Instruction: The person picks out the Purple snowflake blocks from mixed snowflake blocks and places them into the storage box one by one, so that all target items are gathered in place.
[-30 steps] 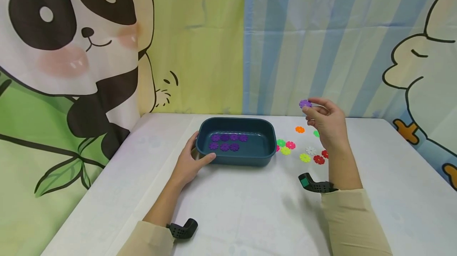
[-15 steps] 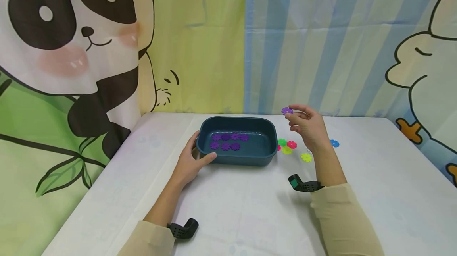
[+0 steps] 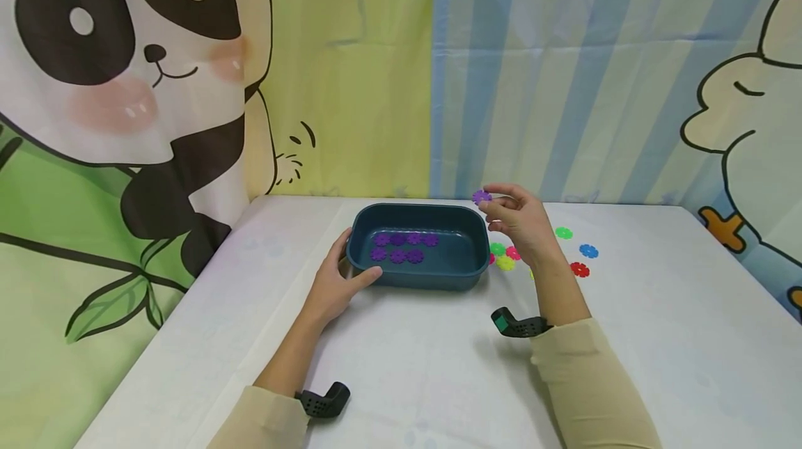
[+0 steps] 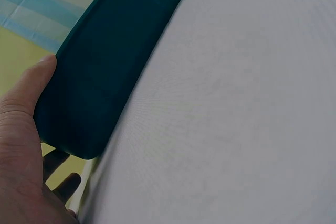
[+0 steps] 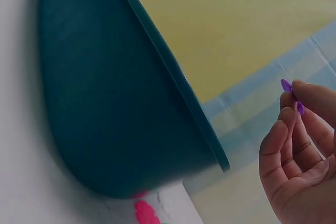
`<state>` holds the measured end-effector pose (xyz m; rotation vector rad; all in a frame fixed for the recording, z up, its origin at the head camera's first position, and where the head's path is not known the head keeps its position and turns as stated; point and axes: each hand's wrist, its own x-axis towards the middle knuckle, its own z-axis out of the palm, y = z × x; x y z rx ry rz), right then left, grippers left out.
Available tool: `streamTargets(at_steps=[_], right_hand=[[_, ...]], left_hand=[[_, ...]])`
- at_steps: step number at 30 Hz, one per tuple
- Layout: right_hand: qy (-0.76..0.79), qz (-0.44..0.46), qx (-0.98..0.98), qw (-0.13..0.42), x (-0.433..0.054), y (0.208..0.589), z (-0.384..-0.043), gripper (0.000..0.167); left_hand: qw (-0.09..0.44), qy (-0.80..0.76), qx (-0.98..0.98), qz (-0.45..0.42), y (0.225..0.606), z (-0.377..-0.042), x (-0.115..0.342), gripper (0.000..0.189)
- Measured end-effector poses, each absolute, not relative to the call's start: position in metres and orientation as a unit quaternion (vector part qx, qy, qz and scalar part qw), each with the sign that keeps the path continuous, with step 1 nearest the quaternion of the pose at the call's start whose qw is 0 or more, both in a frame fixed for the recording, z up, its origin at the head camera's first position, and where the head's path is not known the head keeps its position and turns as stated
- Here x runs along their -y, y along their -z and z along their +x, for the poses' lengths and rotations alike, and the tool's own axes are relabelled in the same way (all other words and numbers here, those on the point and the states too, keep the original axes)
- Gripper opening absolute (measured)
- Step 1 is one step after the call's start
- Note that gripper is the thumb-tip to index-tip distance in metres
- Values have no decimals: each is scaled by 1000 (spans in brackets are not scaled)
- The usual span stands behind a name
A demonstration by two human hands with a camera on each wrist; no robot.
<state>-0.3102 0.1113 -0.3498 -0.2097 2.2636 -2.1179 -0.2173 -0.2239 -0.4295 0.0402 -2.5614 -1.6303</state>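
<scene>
A dark teal plastic box (image 3: 432, 280) stands on the white table. Several purple snowflake building discs (image 3: 397, 257) lie inside it, in two rows toward its left half. My left hand (image 3: 331, 290) grips the box's left end, thumb at the near rim and fingers round the side. In the left wrist view the thumb lies along the box wall (image 4: 100, 72). Above the box's far right corner, my right hand (image 3: 523, 225) pinches another purple snowflake building disc (image 3: 481, 196) between thumb and index finger. The right wrist view shows that disc edge-on, with the other fingers curled beneath.
Beside the box's right end lie loose discs, among them green (image 3: 498, 249), pink (image 3: 512, 253) and yellow (image 3: 505, 263). Farther right are a green disc (image 3: 564, 233), a blue one (image 3: 589, 251) and a red one (image 3: 580, 269). A printed curtain (image 3: 351, 87) hangs behind the table.
My right hand has moved left toward the box with the purple disc, uncovering discs on the right. My left hand keeps its grip, and the box stays put.
</scene>
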Motion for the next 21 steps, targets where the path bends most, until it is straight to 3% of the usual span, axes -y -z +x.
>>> streamTargets(at_steps=[11,21], right_hand=[[677,-90,-726,79,-85,354,-311,49],[658,-108,-726,169,-63,356,-315,42]], left_hand=[[51,536,843,16,430,-218,225,102],[54,538,841,13,430,-219,225,103]])
